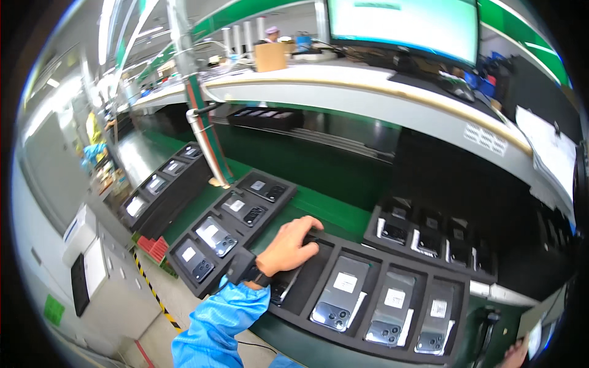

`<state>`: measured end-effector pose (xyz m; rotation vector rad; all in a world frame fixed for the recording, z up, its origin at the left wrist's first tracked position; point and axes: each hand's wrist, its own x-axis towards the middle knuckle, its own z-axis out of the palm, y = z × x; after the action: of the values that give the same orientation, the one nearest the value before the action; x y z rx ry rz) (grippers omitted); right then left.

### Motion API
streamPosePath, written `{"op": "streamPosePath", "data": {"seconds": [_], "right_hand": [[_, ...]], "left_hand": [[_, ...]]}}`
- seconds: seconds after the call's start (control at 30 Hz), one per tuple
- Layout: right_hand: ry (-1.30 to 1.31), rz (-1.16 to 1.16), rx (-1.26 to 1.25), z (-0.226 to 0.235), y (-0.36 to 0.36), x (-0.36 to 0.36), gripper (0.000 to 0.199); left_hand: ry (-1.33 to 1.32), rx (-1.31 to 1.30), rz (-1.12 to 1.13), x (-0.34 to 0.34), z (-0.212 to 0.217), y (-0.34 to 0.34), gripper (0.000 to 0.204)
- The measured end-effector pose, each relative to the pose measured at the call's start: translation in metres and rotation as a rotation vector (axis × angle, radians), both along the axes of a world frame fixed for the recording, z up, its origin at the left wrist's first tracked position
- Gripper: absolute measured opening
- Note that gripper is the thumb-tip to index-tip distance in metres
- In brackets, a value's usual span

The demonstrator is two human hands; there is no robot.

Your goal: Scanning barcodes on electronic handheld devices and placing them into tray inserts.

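My left hand [287,246] reaches over the near black foam tray [362,248], thumb and fingers apart, with nothing seen in it. Below the hand lies a partly empty slot [313,276]; my wrist and sleeve hide part of the slot beside it. To the right in this tray, a phone [338,294] with a white label lies back up, and two more like it follow, each with a white slip beside it. My right hand [516,354] shows only partly at the lower right edge, its fingers against a flat, light-faced thing [535,336] whose kind I cannot make out.
Another foam tray of phones [224,214] lies to the left, with a stack of trays [162,184] beyond. More phones sit in a tray [429,236] at the right, under a shelf [368,86] bearing a monitor [405,27]. A post [205,132] stands behind.
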<state>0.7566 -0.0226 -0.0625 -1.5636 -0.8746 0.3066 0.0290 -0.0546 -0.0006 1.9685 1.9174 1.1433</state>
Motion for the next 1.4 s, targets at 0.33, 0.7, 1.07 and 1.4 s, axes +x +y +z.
{"op": "streamPosePath", "data": {"seconds": [0.33,0.7,1.07,1.4], "right_hand": [[-0.118,1.448,-0.326,0.133,0.030,-0.359,0.026],[-0.283,2.027,-1.063,0.114,-0.008,-0.545,0.034],[-0.702,1.559,-0.169,0.109,0.015,-0.528,0.035],[-0.947,1.564,0.102,0.069,0.004,-0.543,0.026]], "left_hand": [[-0.380,-0.022,-0.104,-0.013,-0.006,0.002,0.040],[-0.448,0.042,-0.153,-0.014,-0.008,0.001,0.037],[-0.220,-0.004,-0.053,-0.011,-0.008,0.000,0.038],[-0.013,0.062,-0.026,-0.010,-0.010,-0.001,0.043]]}}
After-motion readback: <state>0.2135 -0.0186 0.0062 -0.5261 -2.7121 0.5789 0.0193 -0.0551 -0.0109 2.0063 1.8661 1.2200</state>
